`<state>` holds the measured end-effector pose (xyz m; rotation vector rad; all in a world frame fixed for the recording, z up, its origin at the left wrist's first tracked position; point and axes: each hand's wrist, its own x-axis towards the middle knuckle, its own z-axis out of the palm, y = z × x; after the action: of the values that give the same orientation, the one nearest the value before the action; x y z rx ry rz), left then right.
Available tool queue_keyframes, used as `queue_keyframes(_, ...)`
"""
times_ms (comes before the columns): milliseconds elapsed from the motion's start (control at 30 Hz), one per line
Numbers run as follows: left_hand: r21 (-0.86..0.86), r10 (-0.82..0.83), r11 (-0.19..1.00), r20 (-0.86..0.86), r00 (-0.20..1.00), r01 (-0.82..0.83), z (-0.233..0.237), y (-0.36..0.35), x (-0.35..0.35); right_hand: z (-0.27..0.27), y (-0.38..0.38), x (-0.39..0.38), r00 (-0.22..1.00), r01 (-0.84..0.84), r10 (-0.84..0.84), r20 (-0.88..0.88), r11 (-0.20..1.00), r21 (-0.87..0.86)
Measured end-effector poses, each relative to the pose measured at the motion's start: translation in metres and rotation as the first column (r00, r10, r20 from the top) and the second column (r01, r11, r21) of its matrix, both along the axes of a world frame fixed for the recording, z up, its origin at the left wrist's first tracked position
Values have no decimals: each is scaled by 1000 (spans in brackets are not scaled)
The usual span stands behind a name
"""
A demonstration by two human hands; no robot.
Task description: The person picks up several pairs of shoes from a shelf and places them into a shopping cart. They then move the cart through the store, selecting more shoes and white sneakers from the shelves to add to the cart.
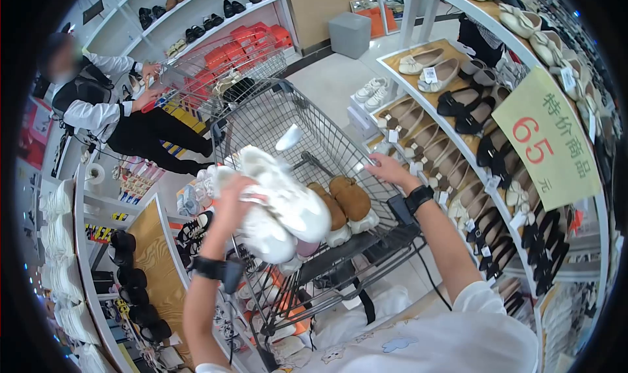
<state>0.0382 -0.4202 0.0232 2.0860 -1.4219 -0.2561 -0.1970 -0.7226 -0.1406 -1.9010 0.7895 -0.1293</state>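
Observation:
My left hand [232,206] is closed on a pair of white sneakers [297,206], slightly blurred, held over the near end of a wire shopping cart [320,121]. My right hand [389,170] has its fingers curled at the cart's right side rim, with a tiny white spot beside the fingertips that I cannot make out. Inside the basket, right of the sneakers, sit brown shoes with pale soles [353,200]. A blurred white piece [288,137], perhaps a tag, shows above the wire floor. The sneakers hide part of the cart's left side.
Shelves of flats [438,75] line the right, under a yellow price sign [546,137]. Another person [98,105] stands at the left behind a second cart [229,62]. A grey cube stool [350,34] is at the back. Shoe racks [160,255] stand close on the left.

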Motion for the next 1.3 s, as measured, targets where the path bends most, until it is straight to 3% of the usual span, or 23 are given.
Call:
queue_keyframes(67,28,-91,995,-122,988,96,-36,-38,-23,-19,-9,13,996,-92,91,-16,986,-137)
queue_keyframes(133,-22,-176,984,-142,974,174,-64,-70,-45,-24,-9,18,989,-135,124,-84,980,-144)
queue_keyframes(200,47,-255,964,-114,960,262,-91,-93,-62,-26,-5,22,1000,-24,24,2,976,216)
queue_keyframes(300,35,-319,946,-72,945,322,-146,-115,-85,-19,-3,25,1000,12,-21,22,931,365)
queue_keyframes(333,32,-223,973,-136,965,229,-150,-120,-97,-15,-2,23,997,25,-52,51,900,436)
queue_keyframes(500,-38,-5,999,-87,996,1,-176,-132,-108,-14,0,23,989,139,-147,3,937,322)
queue_keyframes(567,-55,-2,999,-95,995,-3,-170,-127,-108,-16,-2,25,993,117,-117,1,991,65)
queue_keyframes(633,7,-14,1000,-154,988,15,-156,-118,-104,-13,-3,27,998,65,-65,-4,998,0)
queue_keyframes(733,-37,-19,999,-162,987,13,-136,-83,-76,-16,-12,38,999,-50,52,17,993,-107)
queue_keyframes(833,-31,360,933,125,925,-359,-124,-35,-35,-18,-31,69,988,-151,152,4,983,-107)
queue_keyframes(900,-124,650,754,281,706,-645,-134,6,-7,-27,-35,87,986,-167,168,0,979,-120)
queue_keyframes(933,-187,762,629,337,553,-754,-142,27,4,-33,-36,96,989,-119,124,87,991,-58)
queue_keyframes(967,-121,822,547,263,505,-828,-159,48,9,-42,-39,107,981,-76,73,178,997,9)
queue_keyframes(1000,-55,871,469,192,451,-881,-173,64,11,-64,-44,111,963,-179,191,192,981,-79)
queue_keyframes(1033,80,872,445,187,452,-892,-175,73,12,-53,-42,110,974,-180,93,209,875,449)
queue_keyframes(1067,215,866,427,182,465,-878,-176,78,17,-53,-41,107,969,-187,51,242,793,581)
queue_keyframes(1133,188,865,465,110,489,-865,-194,92,30,-40,-33,100,987,-119,44,153,840,529)
queue_keyframes(1233,180,866,454,143,480,-873,-186,95,18,-34,-23,85,992,-95,28,125,820,564)
queue_keyframes(1267,185,871,486,-30,490,-854,-213,108,30,-32,-21,82,991,-102,40,125,835,541)
queue_keyframes(1300,194,857,515,-107,504,-835,-193,107,19,-28,-18,77,991,-106,48,125,849,517)
